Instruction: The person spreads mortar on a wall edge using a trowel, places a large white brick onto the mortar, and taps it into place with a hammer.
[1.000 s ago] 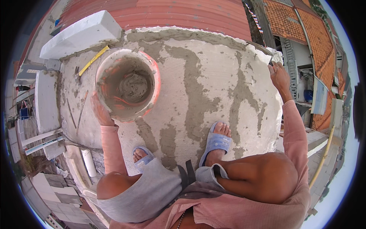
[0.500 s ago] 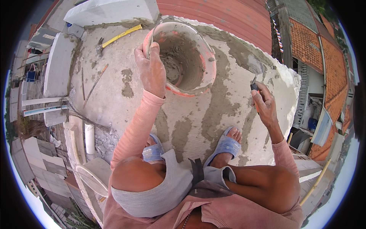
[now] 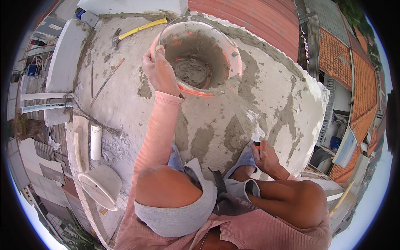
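My left hand (image 3: 162, 73) is closed on the near left rim of a white-and-orange bucket (image 3: 233, 62), with grey wet mortar (image 3: 192, 71) inside. The bucket is on the concrete slab (image 3: 283, 91) in front of me, which is streaked with mortar. My right hand (image 3: 266, 158) grips the black-and-orange handle of a metal trowel (image 3: 257, 134), its streaked blade held low near my right foot, angled toward the bucket. A yellow-handled hammer (image 3: 141, 27) lies left of the bucket, and thin rods (image 3: 108, 81) lie below the hammer.
White blocks (image 3: 60, 58) line the left side, near loose wire (image 3: 96, 123), a white pipe (image 3: 96, 141) and a pale tub (image 3: 98, 185). The slab has broken edges (image 3: 318, 96), with a red metal roof (image 3: 250, 16) beyond and tiled roofs (image 3: 350, 83) lower at the right.
The view has shifted. My left hand and the bucket sit farther right and higher in the picture. My right hand has come from the right edge down toward my foot with the trowel.
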Demonstrator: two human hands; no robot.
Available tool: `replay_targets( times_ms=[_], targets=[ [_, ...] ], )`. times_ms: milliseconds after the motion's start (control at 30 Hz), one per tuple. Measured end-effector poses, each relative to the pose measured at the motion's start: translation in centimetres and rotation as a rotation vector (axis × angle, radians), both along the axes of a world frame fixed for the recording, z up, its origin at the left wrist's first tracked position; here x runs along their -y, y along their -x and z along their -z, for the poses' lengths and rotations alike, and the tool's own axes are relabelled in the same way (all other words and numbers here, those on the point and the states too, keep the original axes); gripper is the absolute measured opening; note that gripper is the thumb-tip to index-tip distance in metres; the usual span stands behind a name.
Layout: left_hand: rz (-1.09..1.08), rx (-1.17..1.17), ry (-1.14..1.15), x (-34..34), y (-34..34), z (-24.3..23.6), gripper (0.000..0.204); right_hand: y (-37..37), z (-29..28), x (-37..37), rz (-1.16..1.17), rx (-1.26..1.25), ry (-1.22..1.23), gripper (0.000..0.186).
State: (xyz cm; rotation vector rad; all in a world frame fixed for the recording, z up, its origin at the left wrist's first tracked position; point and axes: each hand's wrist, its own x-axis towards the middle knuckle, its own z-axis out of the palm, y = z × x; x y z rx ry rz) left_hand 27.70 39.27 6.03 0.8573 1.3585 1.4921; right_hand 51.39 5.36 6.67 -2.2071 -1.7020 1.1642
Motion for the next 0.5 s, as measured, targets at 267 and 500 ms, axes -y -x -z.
replay_targets(
  times_ms=[267,500],
  targets=[
    [0.078,-0.07,-0.077,3.1,0.0,0.0,0.036,-1.6,-5.4,-7.2,0.504,-1.066,-0.016,0.045],
    [0.063,-0.138,-0.062,3.1,0.2,0.2,0.031,0.0,-1.8,-9.5,0.608,-1.66,0.618,0.057]
  ],
)
